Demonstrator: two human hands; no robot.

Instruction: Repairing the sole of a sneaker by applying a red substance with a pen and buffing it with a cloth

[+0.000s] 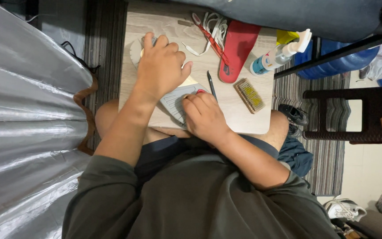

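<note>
Resting on a small wooden board (pixel 244 119) across the person's lap, a grey shoe (pixel 173 99) lies on its side, sole (pixel 134 52) toward the far left.

Head view, items:
- Left hand (pixel 161 66) — fingers curled down over the shoe's far end, pressing it to the board.
- Right hand (pixel 204 116) — fingertips bunched together on the shoe's near edge; whether they pinch something small cannot be told.
- Pen (pixel 211 85), just right of the shoe.
- Brush (pixel 249 95), near right.
- Red insole (pixel 237 48) with white laces (pixel 213 26), far side.
- Spray bottle (pixel 279 53), far right edge.

Handling, as judged: shoe light, upper soft and yielding, sole stiffer — best held at the sole or heel, where it will not buckle.

Hidden: most of the shoe lies under both hands; its toe, opening and any red detail by the right fingers are hard to make out.
</note>
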